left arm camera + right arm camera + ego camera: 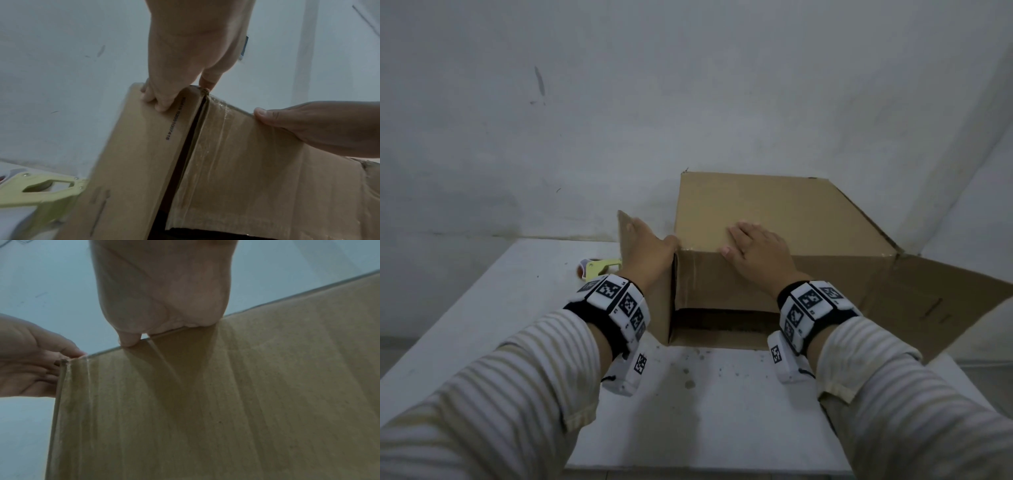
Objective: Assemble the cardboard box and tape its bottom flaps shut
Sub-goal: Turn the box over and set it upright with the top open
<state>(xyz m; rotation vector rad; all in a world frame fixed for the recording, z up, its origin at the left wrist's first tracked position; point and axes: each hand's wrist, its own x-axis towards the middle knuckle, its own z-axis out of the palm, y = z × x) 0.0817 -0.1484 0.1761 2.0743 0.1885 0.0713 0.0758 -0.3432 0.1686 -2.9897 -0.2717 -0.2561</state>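
Observation:
A brown cardboard box (784,209) lies on the white table (510,301) with its dark opening toward me. My left hand (650,245) grips the top edge of the box's left flap (133,154), fingers curled over it and thumb at the corner. My right hand (755,248) lies flat on the box's upper face near the front edge, fingers spread and thumb at the edge. Below that hand hangs a front flap (246,162) with shiny clear tape (218,129) on it. A dark gap separates this flap from the left flap. A wide flap (945,301) stands open on the right.
A pale yellow-green tape dispenser (599,269) with a brown roll lies on the table left of the box, behind my left wrist. A grey wall stands close behind the box. The near part of the table (705,394) has small dark stains.

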